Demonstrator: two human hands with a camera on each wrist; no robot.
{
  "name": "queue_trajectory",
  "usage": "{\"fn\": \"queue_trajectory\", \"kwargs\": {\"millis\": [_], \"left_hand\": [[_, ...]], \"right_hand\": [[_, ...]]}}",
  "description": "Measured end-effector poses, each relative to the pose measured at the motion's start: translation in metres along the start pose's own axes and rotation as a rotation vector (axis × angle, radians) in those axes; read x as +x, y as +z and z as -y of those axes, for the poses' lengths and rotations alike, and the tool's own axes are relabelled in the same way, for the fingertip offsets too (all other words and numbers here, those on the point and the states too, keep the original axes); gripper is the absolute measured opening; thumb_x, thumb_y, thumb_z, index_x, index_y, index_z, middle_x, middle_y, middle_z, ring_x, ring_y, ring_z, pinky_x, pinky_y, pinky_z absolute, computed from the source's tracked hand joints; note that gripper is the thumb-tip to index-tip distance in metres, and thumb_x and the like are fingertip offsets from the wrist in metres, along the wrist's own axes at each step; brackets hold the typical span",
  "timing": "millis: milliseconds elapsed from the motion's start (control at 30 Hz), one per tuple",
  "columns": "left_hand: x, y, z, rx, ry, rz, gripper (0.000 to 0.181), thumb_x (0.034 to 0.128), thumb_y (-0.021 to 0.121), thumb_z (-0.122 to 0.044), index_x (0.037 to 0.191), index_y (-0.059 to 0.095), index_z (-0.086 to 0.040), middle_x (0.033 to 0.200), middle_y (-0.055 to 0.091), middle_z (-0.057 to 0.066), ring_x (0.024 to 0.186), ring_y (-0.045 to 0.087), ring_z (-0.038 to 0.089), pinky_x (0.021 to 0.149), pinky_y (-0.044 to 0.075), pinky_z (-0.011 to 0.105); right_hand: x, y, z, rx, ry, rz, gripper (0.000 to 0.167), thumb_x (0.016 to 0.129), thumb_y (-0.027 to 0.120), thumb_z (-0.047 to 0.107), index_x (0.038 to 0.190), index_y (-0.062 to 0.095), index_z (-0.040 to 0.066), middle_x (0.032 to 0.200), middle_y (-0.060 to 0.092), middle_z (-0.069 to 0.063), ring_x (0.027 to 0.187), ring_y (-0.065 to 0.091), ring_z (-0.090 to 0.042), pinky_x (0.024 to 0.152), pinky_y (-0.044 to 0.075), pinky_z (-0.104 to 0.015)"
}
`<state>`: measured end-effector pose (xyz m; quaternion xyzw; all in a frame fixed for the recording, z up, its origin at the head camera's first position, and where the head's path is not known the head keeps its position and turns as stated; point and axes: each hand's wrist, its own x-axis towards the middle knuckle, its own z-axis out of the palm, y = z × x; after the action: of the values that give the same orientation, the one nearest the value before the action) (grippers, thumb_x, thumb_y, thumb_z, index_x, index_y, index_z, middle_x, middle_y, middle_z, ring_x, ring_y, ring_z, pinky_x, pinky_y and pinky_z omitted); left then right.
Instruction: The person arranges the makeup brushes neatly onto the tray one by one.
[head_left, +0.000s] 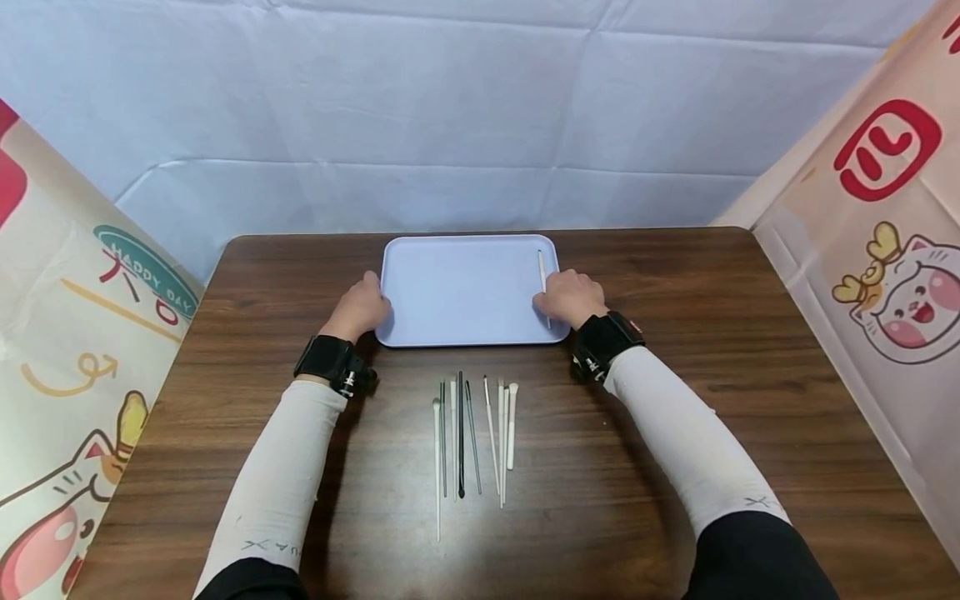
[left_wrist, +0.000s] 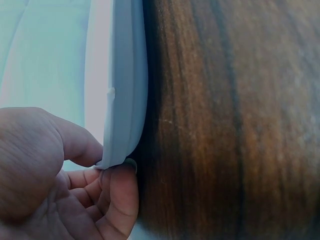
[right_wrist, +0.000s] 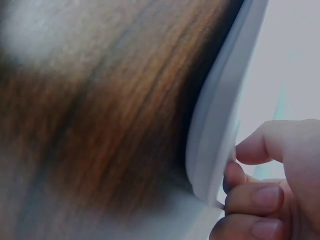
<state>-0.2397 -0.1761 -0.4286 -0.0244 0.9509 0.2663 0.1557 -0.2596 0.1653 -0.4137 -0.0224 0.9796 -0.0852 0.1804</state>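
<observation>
A pale lavender tray (head_left: 465, 292) lies at the far edge of the wooden table. My left hand (head_left: 362, 307) grips its left rim; in the left wrist view, the thumb (left_wrist: 82, 147) is over the rim and curled fingers (left_wrist: 122, 192) are at its underside. At the tray's right side, my right hand (head_left: 573, 297) pinches a slim white brush-like stick (head_left: 541, 262) between thumb and forefinger. This stick stands lengthwise along the inner right edge, its middle hidden by the hand. The right wrist view shows the other fingers (right_wrist: 255, 200) curled beside the rim.
Several slim sticks, some with brush-like tips, lie side by side on the table in front of the tray: white ones (head_left: 512, 425), dark green ones (head_left: 443, 442) and a black one (head_left: 461, 433). A pale cloth (head_left: 450, 108) hangs behind the table; printed sheets flank both sides.
</observation>
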Motion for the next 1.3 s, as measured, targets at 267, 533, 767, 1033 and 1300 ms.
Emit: {"fn": "queue_trajectory", "kwargs": {"millis": [267,533,767,1033,1300], "left_hand": [[0.001,0.001,-0.001,0.002,-0.006,0.001,0.045,0.1041,0.04,-0.013,0.141,0.031,0.012,0.134,0.05,0.032,0.108,0.054,0.037,0.095,0.047,0.051],[0.002,0.001,-0.001,-0.001,-0.007,0.007,0.047,0.1045,0.038,-0.013,0.143,0.03,0.012,0.135,0.049,0.032,0.11,0.053,0.037,0.097,0.047,0.052],[0.001,-0.001,-0.001,-0.004,-0.002,0.005,0.045,0.1043,0.038,-0.013,0.141,0.031,0.012,0.132,0.051,0.032,0.106,0.054,0.037,0.093,0.048,0.05],[0.001,0.0,0.0,-0.003,-0.002,-0.003,0.044,0.1041,0.039,-0.013,0.14,0.032,0.012,0.13,0.052,0.032,0.105,0.055,0.037,0.093,0.048,0.051],[0.002,0.001,0.001,0.005,-0.007,0.003,0.045,0.1039,0.039,-0.013,0.141,0.031,0.012,0.131,0.051,0.032,0.106,0.055,0.038,0.094,0.048,0.051]], "right_hand": [[-0.001,-0.001,-0.002,0.01,-0.005,0.012,0.033,0.098,0.053,0.03,0.086,0.064,0.002,0.081,0.061,-0.013,0.069,0.059,-0.026,0.055,0.045,-0.037],[-0.001,-0.002,-0.003,0.022,-0.005,0.007,0.033,0.098,0.054,0.03,0.088,0.065,0.001,0.083,0.061,-0.014,0.07,0.06,-0.027,0.056,0.045,-0.036],[-0.005,-0.005,-0.003,0.028,-0.006,-0.015,0.032,0.097,0.055,0.029,0.09,0.066,0.0,0.084,0.062,-0.015,0.072,0.061,-0.028,0.057,0.046,-0.037],[-0.011,-0.006,-0.002,0.023,-0.015,-0.017,0.033,0.099,0.055,0.03,0.096,0.067,-0.001,0.085,0.062,-0.015,0.072,0.061,-0.028,0.057,0.047,-0.037],[-0.019,-0.004,-0.002,0.019,-0.018,-0.009,0.035,0.1,0.055,0.033,0.091,0.066,0.001,0.081,0.06,-0.013,0.071,0.059,-0.027,0.056,0.044,-0.036]]}}
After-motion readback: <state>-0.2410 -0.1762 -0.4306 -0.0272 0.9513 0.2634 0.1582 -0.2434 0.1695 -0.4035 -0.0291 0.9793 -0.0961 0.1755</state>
